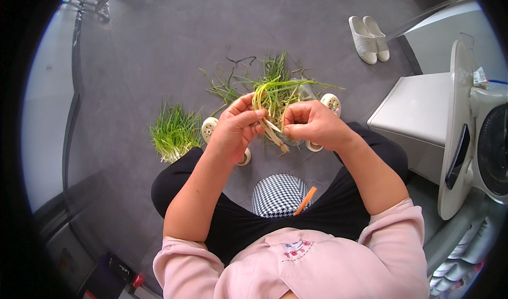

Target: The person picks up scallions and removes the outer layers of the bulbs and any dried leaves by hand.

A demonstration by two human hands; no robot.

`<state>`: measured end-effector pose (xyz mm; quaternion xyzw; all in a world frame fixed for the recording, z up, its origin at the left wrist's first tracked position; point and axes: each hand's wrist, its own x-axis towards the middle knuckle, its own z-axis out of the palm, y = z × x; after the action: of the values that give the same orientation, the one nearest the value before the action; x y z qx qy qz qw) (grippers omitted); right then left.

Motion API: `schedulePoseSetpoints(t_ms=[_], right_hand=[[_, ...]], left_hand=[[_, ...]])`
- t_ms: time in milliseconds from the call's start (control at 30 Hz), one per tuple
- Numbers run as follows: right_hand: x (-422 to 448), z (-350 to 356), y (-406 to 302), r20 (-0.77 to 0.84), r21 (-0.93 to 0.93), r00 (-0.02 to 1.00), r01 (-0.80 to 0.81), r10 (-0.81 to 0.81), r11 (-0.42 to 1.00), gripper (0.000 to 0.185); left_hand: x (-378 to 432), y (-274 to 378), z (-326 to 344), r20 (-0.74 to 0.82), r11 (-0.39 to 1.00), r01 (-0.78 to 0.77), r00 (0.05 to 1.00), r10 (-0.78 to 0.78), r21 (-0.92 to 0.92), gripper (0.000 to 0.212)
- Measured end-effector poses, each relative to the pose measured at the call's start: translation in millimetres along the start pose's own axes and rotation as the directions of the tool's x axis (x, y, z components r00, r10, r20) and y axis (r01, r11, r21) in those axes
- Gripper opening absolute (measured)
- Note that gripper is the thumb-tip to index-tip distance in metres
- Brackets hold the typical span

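Note:
My left hand (243,125) is closed around a small bunch of thin spring onions (271,129), whose pale root ends point down and towards me. The green leaves bend over the fingers and stretch to the right. My right hand (313,124) pinches at the white stems, thumb against forefinger, close to the roots. Beneath and beyond both hands, a loose, tangled heap of spring onions (278,70) lies on the floor, partly hidden by the hands. Left of my left foot stands a neater pile of spring onions (176,132), white ends towards me.
Cream clogs (208,129) are on my feet. A houndstooth-patterned stool (278,191) with an orange strip (305,200) is between my legs. White slippers (367,40) lie far right. To the right are a white cabinet (412,108), a round tabletop holding a phone (457,156) and a fan (493,148).

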<state>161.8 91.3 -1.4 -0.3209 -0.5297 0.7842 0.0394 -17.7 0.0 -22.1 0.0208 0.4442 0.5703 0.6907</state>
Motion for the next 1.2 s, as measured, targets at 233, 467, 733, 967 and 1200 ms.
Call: schedulePoseSetpoints(t_ms=[233,467,733,967,1200], right_hand=[[-13.9,-12.0,-12.8,0.097,0.058,0.994,-0.050,0.044,0.997,0.005],[-19.9,-27.5,-4.9,0.305,0.162,0.952,-0.023,-0.028,0.987,0.007],[-23.4,-37.8,-4.9,0.400,0.084,0.916,-0.054,0.016,0.995,0.009],[-6.1,-20.9,17.5,0.123,-0.646,0.965,0.255,-0.231,0.719,0.008],[-0.3,-13.8,12.4,-0.133,-0.161,0.981,0.116,-0.138,0.980,0.009]], left_hand=[[5.4,3.6,-6.6,-0.032,0.998,-0.044,0.999,0.043,-0.051,0.032],[11.2,4.4,-23.7,-0.097,0.994,-0.061,0.994,0.052,-0.093,0.031],[14.9,10.1,-32.1,-0.179,0.986,-0.146,0.975,0.131,-0.075,0.027],[5.8,7.4,-11.5,-0.103,0.993,-0.098,0.989,0.104,0.066,0.035],[-1.8,0.0,2.9,0.027,0.946,-0.181,0.983,0.180,0.267,0.046]])
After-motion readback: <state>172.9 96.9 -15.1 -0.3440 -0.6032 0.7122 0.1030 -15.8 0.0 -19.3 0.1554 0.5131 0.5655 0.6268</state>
